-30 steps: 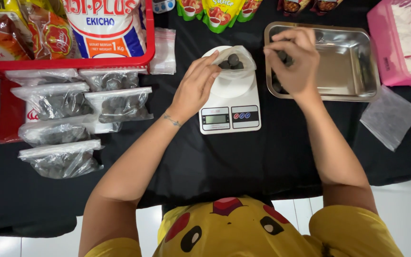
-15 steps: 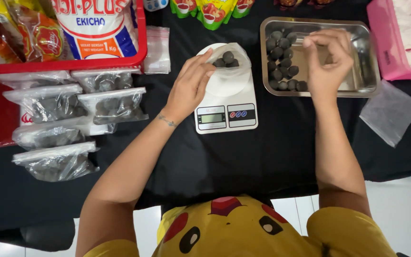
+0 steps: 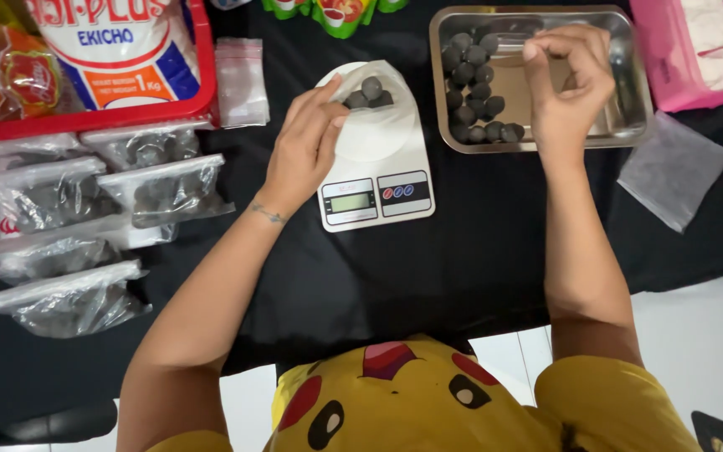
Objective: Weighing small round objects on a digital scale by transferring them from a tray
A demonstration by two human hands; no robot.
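My left hand (image 3: 303,151) holds the clear bag (image 3: 370,113) on the kitchen scale (image 3: 376,180); right hand (image 3: 566,88) fingers pinched, contents unclear, over the steel tray (image 3: 629,109).

filled clear bags (image 3: 85,218): 6 | scale (image 3: 376,172): 1 | steel tray (image 3: 629,125): 1 | pink box (image 3: 696,50): 1

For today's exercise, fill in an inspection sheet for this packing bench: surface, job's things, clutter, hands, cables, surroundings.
Surface: black cloth over a white table.
Job's things: white kitchen scale bearing an open clear bag with dark balls; steel tray with more balls.
Clutter: filled bags, red basket, empty bag, pink box.
Hands: left hand holds the bag open; right hand over the tray, fingers pinched.
Cables: nothing seen.
Surroundings: nothing seen.
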